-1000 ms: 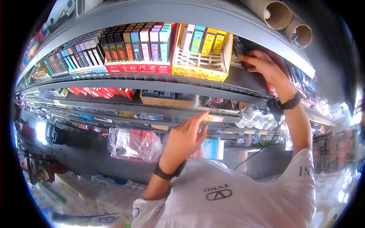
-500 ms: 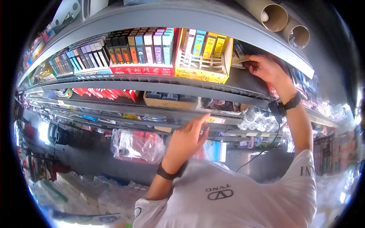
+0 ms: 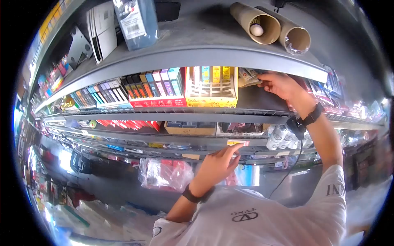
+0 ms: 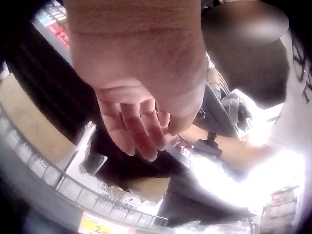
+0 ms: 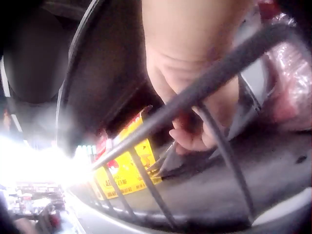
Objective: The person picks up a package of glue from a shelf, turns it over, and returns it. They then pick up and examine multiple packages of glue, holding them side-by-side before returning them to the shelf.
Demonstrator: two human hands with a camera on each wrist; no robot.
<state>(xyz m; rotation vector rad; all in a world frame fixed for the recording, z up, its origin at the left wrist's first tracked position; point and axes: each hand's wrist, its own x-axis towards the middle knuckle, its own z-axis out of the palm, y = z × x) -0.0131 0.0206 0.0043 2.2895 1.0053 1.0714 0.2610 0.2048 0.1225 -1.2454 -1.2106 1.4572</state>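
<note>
My right hand (image 3: 281, 86) reaches onto the upper shelf and pinches the edge of a flat, pale packet (image 3: 248, 77) with dark marks. The packet leans just right of a yellow display box (image 3: 211, 101) holding a few narrow upright boxes and white dividers. In the right wrist view, the curled fingers (image 5: 192, 141) are partly behind a black wire rail, with a grey packet edge at their tips. Lower down, my left hand (image 3: 215, 170) hangs in front of the shelves with fingers loosely bent and nothing in them.
A red display box (image 3: 158, 102) of narrow cartons stands left of the yellow one. Above is a shelf edge (image 3: 197, 59) with cardboard tubes (image 3: 256, 24) on it. A wire rail (image 5: 195, 92) runs along the shelf front. White rolled items (image 3: 279, 137) sit lower right.
The head view has tilted up, showing more of the top shelf. The packet now stands more upright and further left against the yellow box, with the right hand still at it.
</note>
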